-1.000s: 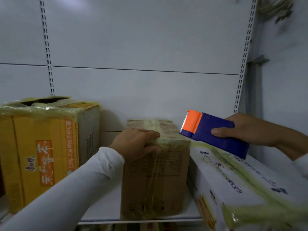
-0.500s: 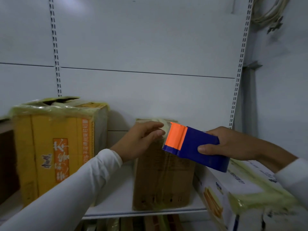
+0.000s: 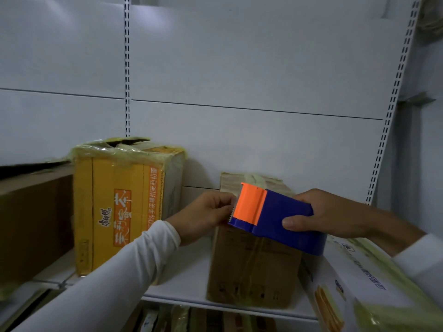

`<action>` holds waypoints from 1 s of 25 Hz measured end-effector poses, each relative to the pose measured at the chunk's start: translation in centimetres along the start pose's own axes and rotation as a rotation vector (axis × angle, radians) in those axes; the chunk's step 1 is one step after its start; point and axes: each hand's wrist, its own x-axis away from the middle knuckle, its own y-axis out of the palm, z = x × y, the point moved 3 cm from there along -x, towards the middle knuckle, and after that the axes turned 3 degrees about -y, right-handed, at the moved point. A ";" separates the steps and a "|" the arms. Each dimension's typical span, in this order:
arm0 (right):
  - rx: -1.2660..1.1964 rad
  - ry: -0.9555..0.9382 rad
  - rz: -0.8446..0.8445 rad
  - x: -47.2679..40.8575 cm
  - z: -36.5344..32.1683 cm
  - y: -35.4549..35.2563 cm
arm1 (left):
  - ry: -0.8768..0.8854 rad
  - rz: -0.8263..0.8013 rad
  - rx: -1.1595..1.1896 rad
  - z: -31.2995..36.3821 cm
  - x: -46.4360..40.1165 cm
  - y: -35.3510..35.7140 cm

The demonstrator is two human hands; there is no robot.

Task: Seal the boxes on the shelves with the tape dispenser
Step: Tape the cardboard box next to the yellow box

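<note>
My right hand [image 3: 328,215] grips a blue tape dispenser [image 3: 280,219] with an orange front plate, held in the air in front of a small brown cardboard box [image 3: 254,267] on the white shelf [image 3: 191,279]. My left hand [image 3: 206,215] is at the dispenser's toothed front edge, fingers curled and pinching at the tape end there; the tape itself is hard to make out. The brown box stands upright with old yellowish tape over its top.
A taped yellow box [image 3: 119,207] stands to the left, with a dark brown box [image 3: 33,224] beyond it. A white printed box [image 3: 364,283] lies at the right, jutting toward me. White back panels with slotted uprights [image 3: 393,104] rise behind. More goods sit on the shelf below.
My left hand left the top of the brown box and came to the dispenser's front edge. My right hand brought the dispenser left and down, in front of the brown box.
</note>
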 end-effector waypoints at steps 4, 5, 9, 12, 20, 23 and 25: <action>0.001 0.000 -0.052 -0.1 0.7 0.1 | 0.047 0.091 -0.154 0.2 0.0 -0.1; 0.006 0.002 -0.072 0.0 0.8 0.1 | 0.060 0.095 -0.203 0.3 0.1 -0.2; 0.033 0.017 -0.100 1.6 1.2 -2.2 | 0.070 0.192 -0.266 0.5 0.9 -2.8; 0.077 0.064 -0.067 2.0 1.4 -4.0 | 0.065 0.232 -0.251 0.4 0.8 -3.2; 0.140 0.077 -0.133 0.4 0.9 -4.0 | 0.096 0.369 -0.183 0.1 -0.2 -3.6; 0.143 0.108 -0.189 1.4 1.0 -5.3 | 0.072 0.394 -0.203 -0.3 -0.1 -4.9; 0.154 0.170 -0.194 1.7 0.9 -6.4 | 0.042 0.383 -0.191 -0.6 -0.6 -5.2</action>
